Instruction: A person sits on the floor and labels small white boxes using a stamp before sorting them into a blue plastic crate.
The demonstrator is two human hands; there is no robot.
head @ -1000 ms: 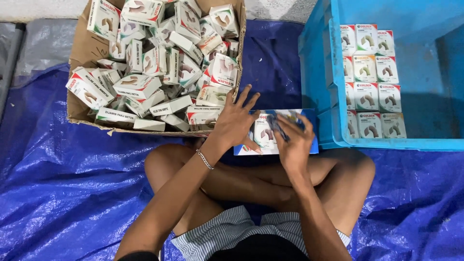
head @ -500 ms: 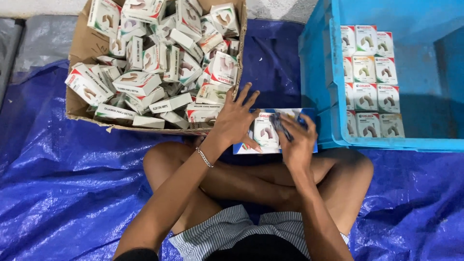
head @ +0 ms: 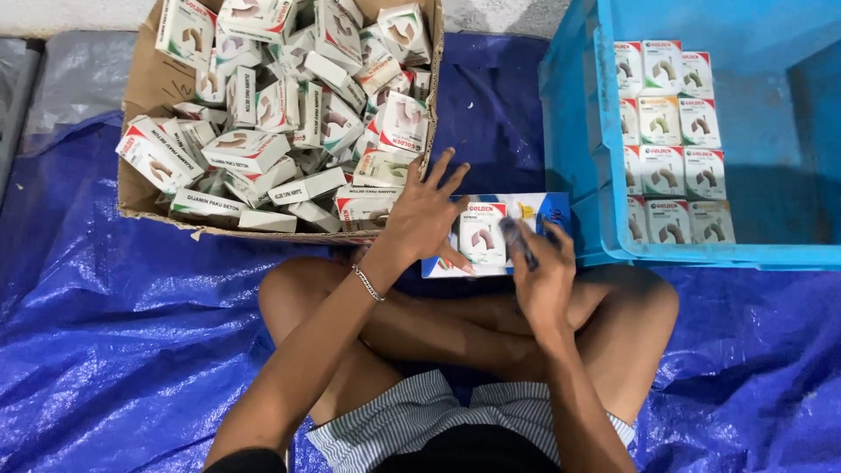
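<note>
I sit cross-legged on a blue tarp. A small white carton [head: 484, 232] lies on a flat blue packet [head: 550, 208] in front of my knees. My left hand [head: 427, 215] rests at the carton's left edge with its fingers spread wide. A thin bracelet sits on that wrist. My right hand [head: 543, 273] grips a small dark object [head: 517, 240], whose tip is over the carton's right side. What the dark object is stays unclear, as it is blurred.
A cardboard box [head: 140, 188] heaped with several loose white cartons stands at the upper left. A blue plastic crate [head: 613, 254] at the right holds neat rows of the same cartons [head: 666, 166]. The blue tarp [head: 114, 350] covers the floor.
My right hand has drawn back slightly toward me, and the dark object now shows over the carton. My left hand has stayed spread in the same place.
</note>
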